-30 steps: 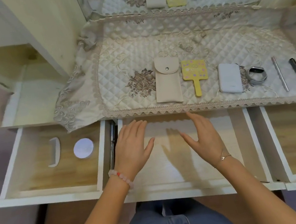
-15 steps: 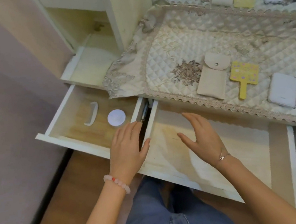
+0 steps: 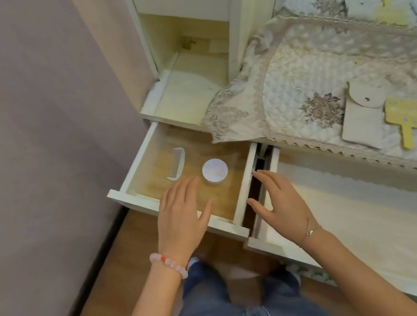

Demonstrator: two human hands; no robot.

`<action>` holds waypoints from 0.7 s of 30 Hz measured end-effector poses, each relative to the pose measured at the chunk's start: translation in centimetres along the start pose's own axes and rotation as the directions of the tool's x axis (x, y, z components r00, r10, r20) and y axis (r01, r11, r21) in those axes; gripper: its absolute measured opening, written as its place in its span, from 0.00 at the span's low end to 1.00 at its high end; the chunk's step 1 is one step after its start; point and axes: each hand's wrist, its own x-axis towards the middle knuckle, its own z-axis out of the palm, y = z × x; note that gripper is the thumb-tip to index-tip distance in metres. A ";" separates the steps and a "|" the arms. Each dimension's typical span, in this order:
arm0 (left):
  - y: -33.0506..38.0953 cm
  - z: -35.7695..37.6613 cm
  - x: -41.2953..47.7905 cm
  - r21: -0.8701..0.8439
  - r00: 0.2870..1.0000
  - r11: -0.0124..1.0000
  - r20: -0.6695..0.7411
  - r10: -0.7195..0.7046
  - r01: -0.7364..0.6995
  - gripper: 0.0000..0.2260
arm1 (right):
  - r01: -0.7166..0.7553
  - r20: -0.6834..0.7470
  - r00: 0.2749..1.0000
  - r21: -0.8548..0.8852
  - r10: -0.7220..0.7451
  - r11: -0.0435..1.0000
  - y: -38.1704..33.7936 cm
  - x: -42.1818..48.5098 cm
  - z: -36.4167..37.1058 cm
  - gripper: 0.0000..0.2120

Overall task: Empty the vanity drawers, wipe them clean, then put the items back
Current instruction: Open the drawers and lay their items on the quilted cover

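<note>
Comb (image 3: 177, 164) and round tin (image 3: 215, 170) lie in the left drawer (image 3: 136, 157). Left hand (image 3: 181, 216), flat and empty, is apparently just short of the tin. Right hand (image 3: 282, 200), spread and empty, is at the drawer's right wall.

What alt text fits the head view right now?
Two open hands hover above pulled-out vanity drawers: the left hand over the left drawer, which holds a white comb and a round white jar, the right hand at the edge of the middle drawer. A beige pouch and yellow paddle lie on the quilted cloth above.
</note>
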 end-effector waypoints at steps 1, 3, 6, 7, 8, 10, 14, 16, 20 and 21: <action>-1.2 -0.2 0.2 -0.008 1.000 1.000 -0.001 0.017 -0.017 0.24 | -0.021 -0.003 1.000 0.002 0.021 1.000 -0.9 0.3 0.6 0.26; -3.5 -0.6 0.7 -0.023 0.998 0.998 0.005 0.055 -0.055 0.24 | -0.067 -0.009 0.998 -0.003 0.067 0.998 -2.5 0.9 1.8 0.27; -6.3 -0.7 2.0 -0.049 0.991 0.990 0.028 0.132 -0.131 0.23 | -0.133 -0.037 0.990 -0.022 0.133 0.991 -4.2 2.0 3.3 0.27; -7.1 -0.7 2.4 -0.062 0.988 0.987 0.036 0.150 -0.147 0.23 | -0.151 -0.050 0.988 -0.024 0.150 0.988 -4.6 2.3 3.7 0.27; -7.8 -0.7 2.8 -0.078 0.986 0.984 0.043 0.163 -0.159 0.23 | -0.168 -0.063 0.984 -0.021 0.166 0.986 -5.0 2.5 4.0 0.26; -9.0 -0.8 3.5 -0.100 0.983 0.980 0.057 0.177 -0.171 0.23 | -0.207 -0.083 0.975 0.002 0.207 0.978 -5.8 2.9 4.5 0.26; -11.1 -0.3 4.6 -0.123 0.979 0.980 0.111 0.173 -0.159 0.25 | -0.257 -0.098 0.961 0.041 0.260 0.966 -6.6 3.6 5.5 0.26; -11.9 0.1 5.2 -0.139 0.977 0.980 0.140 0.162 -0.142 0.25 | -0.269 -0.089 0.958 0.052 0.272 0.962 -6.7 4.2 5.9 0.26; -13.0 1.3 6.8 -0.157 0.977 0.980 0.154 0.145 -0.121 0.22 | -0.292 -0.061 0.953 0.087 0.297 0.953 -6.6 5.9 6.9 0.26; -13.2 1.6 7.3 -0.162 0.978 0.980 0.156 0.139 -0.114 0.21 | -0.297 -0.048 0.952 0.090 0.302 0.951 -6.5 6.4 7.2 0.26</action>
